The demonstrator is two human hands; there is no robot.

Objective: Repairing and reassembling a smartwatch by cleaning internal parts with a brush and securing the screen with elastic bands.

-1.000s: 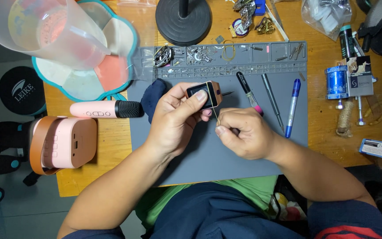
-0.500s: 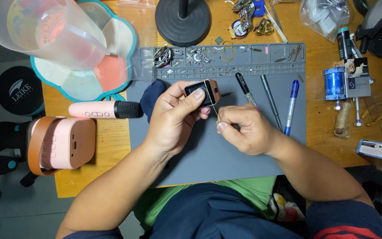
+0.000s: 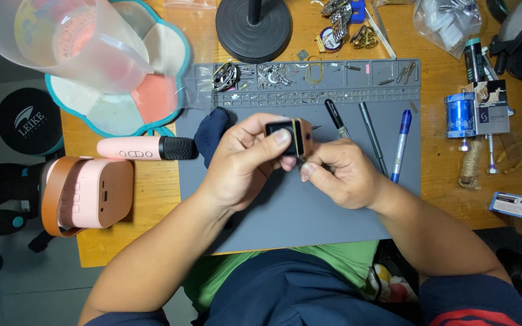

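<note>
My left hand (image 3: 243, 160) grips a small black box-shaped device with a gold rim (image 3: 288, 136) above the grey work mat (image 3: 297, 211). My right hand (image 3: 339, 175) pinches a thin metal tool at the device's lower right edge; the tool's tip is mostly hidden by my fingers. A dark blue cloth (image 3: 211, 134) lies under my left hand's fingers. Just beyond my right hand lie a black screwdriver (image 3: 335, 118), a dark pen-like tool (image 3: 372, 136) and a blue pen (image 3: 400, 145).
The mat's top tray (image 3: 309, 78) holds several small metal parts. A pink microphone (image 3: 146, 148) and pink speaker (image 3: 89, 193) lie left. A clear jug (image 3: 61, 36) stands over a flower-shaped tray (image 3: 146, 102). A black stand base (image 3: 254, 27), blue cylinder (image 3: 459, 115) and twine (image 3: 471, 163) sit behind and right.
Both hands stay close together on the device. My right hand has shifted slightly toward it with the thin tool.
</note>
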